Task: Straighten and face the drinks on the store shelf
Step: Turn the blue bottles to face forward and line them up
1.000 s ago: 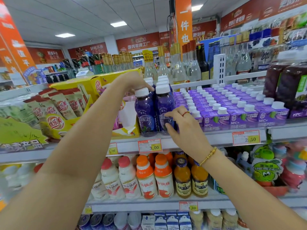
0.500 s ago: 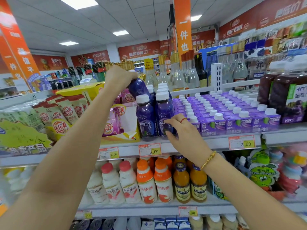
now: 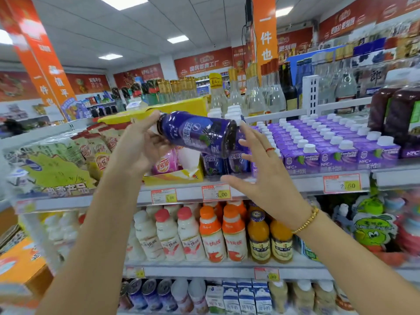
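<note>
A purple drink bottle (image 3: 200, 133) lies on its side in the air in front of the upper shelf, cap end to the left. My left hand (image 3: 141, 146) grips it at the cap end. My right hand (image 3: 266, 176) is spread with straight fingers, fingertips touching the bottle's base. Behind and below it stand two more purple bottles (image 3: 225, 162) on the shelf (image 3: 261, 180), their labels partly hidden by the held bottle and my right hand.
Rows of purple juice cartons (image 3: 336, 153) fill the shelf to the right. A yellow box with pink snack cups (image 3: 172, 167) sits to the left. White, orange and amber bottles (image 3: 211, 233) line the lower shelf. Glass bottles (image 3: 263, 96) stand behind.
My left hand has lifted a purple bottle off the shelf and tipped it sideways. My right hand has left the front bottle and come up against the lifted bottle's base.
</note>
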`<control>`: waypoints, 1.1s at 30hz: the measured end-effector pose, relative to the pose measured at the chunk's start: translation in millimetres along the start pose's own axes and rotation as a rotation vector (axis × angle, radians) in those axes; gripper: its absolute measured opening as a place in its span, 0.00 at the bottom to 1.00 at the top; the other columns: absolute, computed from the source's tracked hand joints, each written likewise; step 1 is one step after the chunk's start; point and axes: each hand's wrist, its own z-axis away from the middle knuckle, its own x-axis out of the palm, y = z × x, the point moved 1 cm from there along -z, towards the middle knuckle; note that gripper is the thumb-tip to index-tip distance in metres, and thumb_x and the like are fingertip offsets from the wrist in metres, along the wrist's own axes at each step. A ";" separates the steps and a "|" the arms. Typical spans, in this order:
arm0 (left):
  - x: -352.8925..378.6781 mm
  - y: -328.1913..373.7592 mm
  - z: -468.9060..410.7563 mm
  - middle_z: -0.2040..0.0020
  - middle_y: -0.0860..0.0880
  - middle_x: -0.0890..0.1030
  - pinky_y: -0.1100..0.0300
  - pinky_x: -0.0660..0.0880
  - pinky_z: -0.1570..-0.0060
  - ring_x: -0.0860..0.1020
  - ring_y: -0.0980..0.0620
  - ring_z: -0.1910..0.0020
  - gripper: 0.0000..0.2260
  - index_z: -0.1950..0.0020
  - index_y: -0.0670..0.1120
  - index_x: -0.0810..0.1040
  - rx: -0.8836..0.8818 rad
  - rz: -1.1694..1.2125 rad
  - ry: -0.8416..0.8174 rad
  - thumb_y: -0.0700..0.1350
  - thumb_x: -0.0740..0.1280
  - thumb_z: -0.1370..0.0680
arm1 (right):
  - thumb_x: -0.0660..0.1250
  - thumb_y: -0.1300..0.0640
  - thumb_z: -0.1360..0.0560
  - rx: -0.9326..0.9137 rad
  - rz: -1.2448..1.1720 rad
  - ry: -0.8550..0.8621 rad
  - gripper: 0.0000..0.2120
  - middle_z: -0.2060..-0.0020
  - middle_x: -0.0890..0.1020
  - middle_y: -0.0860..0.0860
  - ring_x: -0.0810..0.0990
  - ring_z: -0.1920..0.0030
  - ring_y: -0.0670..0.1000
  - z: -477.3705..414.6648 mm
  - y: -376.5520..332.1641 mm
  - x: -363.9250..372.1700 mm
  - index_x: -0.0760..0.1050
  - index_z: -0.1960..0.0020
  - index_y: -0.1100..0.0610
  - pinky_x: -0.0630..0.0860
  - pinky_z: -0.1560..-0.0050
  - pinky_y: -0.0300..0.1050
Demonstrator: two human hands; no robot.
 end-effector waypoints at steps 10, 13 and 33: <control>-20.3 -141.1 75.0 0.55 0.41 0.80 0.58 0.81 0.65 0.81 0.48 0.61 0.11 0.49 0.39 0.77 -0.355 0.226 0.110 0.46 0.63 0.22 | 0.67 0.56 0.26 -0.225 0.120 -0.250 0.24 0.32 0.64 0.50 0.70 0.34 0.47 75.2 8.3 -6.1 0.65 0.32 0.51 0.68 0.34 0.37; -22.2 -166.4 86.9 0.57 0.43 0.83 0.59 0.81 0.63 0.83 0.49 0.62 0.14 0.45 0.40 0.76 -0.371 0.205 0.111 0.49 0.64 0.24 | 0.67 0.56 0.26 -0.209 0.162 -0.301 0.23 0.34 0.67 0.48 0.69 0.34 0.45 93.5 16.4 -6.5 0.66 0.33 0.51 0.65 0.34 0.32; -30.1 -213.7 124.8 0.50 0.43 0.84 0.56 0.80 0.59 0.83 0.47 0.53 0.32 0.42 0.42 0.76 -0.159 0.272 -0.062 0.50 0.82 0.42 | 0.74 0.40 0.36 0.613 -0.506 -0.299 0.28 0.44 0.77 0.39 0.79 0.43 0.48 149.5 44.7 9.6 0.69 0.38 0.38 0.79 0.48 0.49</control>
